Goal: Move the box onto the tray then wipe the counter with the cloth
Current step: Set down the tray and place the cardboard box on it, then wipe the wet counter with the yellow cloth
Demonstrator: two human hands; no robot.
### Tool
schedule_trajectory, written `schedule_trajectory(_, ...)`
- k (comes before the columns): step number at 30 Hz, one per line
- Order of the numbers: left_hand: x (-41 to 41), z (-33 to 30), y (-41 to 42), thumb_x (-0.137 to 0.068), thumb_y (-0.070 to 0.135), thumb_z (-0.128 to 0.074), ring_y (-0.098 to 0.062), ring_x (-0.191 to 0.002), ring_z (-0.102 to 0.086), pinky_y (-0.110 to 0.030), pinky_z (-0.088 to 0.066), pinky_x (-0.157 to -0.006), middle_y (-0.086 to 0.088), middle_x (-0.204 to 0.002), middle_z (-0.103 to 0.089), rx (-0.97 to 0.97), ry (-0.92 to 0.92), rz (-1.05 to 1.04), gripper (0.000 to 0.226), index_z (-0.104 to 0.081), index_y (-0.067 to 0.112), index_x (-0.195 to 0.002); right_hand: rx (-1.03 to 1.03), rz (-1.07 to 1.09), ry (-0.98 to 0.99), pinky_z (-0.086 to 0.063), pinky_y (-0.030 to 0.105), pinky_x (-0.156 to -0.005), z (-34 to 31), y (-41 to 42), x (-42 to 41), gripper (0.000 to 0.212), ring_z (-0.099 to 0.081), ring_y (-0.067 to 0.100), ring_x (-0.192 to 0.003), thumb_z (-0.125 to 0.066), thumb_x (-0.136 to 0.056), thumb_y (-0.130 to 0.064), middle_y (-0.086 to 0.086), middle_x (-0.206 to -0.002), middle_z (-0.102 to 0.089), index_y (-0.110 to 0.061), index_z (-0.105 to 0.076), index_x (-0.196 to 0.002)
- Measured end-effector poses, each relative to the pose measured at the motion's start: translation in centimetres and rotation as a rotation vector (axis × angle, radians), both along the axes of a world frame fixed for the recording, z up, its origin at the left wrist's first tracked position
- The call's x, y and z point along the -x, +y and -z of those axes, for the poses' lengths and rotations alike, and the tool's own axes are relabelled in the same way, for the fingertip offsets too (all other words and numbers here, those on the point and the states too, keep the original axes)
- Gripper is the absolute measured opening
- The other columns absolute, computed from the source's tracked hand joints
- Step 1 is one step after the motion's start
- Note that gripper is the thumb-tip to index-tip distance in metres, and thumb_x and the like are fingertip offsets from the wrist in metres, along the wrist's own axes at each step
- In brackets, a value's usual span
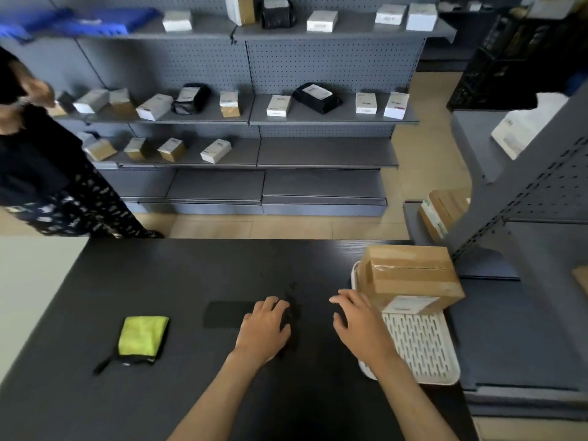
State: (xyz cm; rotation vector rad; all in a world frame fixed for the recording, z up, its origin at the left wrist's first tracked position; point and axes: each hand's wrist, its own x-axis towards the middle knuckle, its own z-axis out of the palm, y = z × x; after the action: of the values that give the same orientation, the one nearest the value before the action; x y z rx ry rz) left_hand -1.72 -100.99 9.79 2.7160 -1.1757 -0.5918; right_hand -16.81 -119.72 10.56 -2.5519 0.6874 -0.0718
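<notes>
A taped brown cardboard box point(410, 276) with a white label sits on the far end of the white slotted tray point(423, 348), at the right side of the dark counter point(159, 275). My right hand point(359, 323) hovers just left of the box, fingers spread, holding nothing. My left hand point(264, 329) is over the middle of the counter, fingers apart and empty, above dark smudges point(291, 300). A folded yellow-green cloth point(143, 335) with black trim lies on the counter to the left, well apart from both hands.
A darker rectangular patch point(226, 313) marks the counter beside my left hand. Grey shelving point(254, 122) with several small boxes stands across the aisle. A person point(41, 160) stands at the far left. Another shelf unit point(525, 192) rises close on the right.
</notes>
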Motion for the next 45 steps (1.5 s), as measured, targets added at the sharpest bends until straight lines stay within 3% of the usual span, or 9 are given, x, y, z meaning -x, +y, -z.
schedule_trajectory(12, -10.0, 3.7, 23.4, -0.097, 0.042, -0.05, -0.021, -0.132, -0.043, -0.041, -0.049, -0.101, 0.004, -0.146, -0.043, -0.036, 0.102, -0.144, 0.05, -0.042, 0.027, -0.144, -0.024, -0.132, 0.172, -0.044, 0.029, -0.111, 1.9, 21.1, -10.6, 0.036, -0.048, 0.007, -0.136, -0.057, -0.102, -0.032, -0.015, -0.142, -0.055, -0.033, -0.058, -0.138)
schedule_trajectory(19, -13.5, 6.7, 30.1, -0.098, 0.039, -0.048, -0.023, -0.135, -0.043, -0.042, -0.045, -0.104, 0.001, -0.151, -0.042, -0.106, 0.176, -0.272, 0.052, -0.04, 0.024, -0.147, -0.049, -0.269, 0.348, -0.045, 0.034, -0.11, 3.7, 27.9, -14.9, 0.039, -0.048, 0.011, -0.136, -0.053, -0.104, -0.035, -0.012, -0.146, -0.053, -0.031, -0.054, -0.143)
schedule_trajectory(29, -18.5, 12.8, 32.2, -0.098, 0.043, -0.053, -0.034, -0.15, -0.022, -0.05, -0.031, -0.119, -0.004, -0.167, -0.017, -0.126, 0.122, -0.385, 0.064, -0.026, 0.033, -0.156, -0.068, -0.364, 0.426, -0.044, 0.038, -0.11, 10.3, 32.5, -19.3, 0.043, -0.048, 0.014, -0.137, -0.049, -0.105, -0.035, -0.009, -0.149, -0.051, -0.03, -0.05, -0.147)
schedule_trajectory(35, -18.7, 15.9, 31.9, -0.092, 0.034, -0.067, -0.037, -0.121, -0.045, -0.046, -0.044, -0.106, -0.009, -0.155, -0.035, 0.069, 0.108, -0.485, 0.052, -0.054, 0.025, -0.142, -0.109, -0.29, 0.324, -0.043, 0.034, -0.109, 13.0, 33.2, -20.1, 0.043, -0.047, 0.012, -0.136, -0.048, -0.104, -0.033, -0.013, -0.146, -0.053, -0.032, -0.05, -0.147)
schedule_trajectory(41, -14.8, 17.0, 27.5, -0.092, 0.025, -0.068, -0.028, -0.127, -0.045, -0.039, -0.047, -0.107, -0.007, -0.152, -0.044, 0.243, 0.114, -0.334, 0.04, -0.063, 0.022, -0.131, -0.133, -0.137, 0.146, -0.046, 0.03, -0.111, 13.8, 32.1, -20.0, 0.04, -0.05, 0.011, -0.136, -0.055, -0.103, -0.02, -0.008, -0.144, -0.056, -0.023, -0.056, -0.143)
schedule_trajectory(45, -12.5, 17.0, 24.2, -0.097, 0.024, -0.057, -0.018, -0.132, -0.038, -0.03, -0.043, -0.11, 0.002, -0.157, -0.037, 0.296, 0.241, -0.21, 0.039, -0.058, 0.024, -0.136, -0.216, -0.043, 0.074, -0.044, 0.023, -0.112, 14.7, 31.1, -19.7, 0.054, -0.044, 0.006, -0.14, -0.057, -0.102, -0.011, -0.011, -0.15, -0.05, -0.025, -0.047, -0.154)
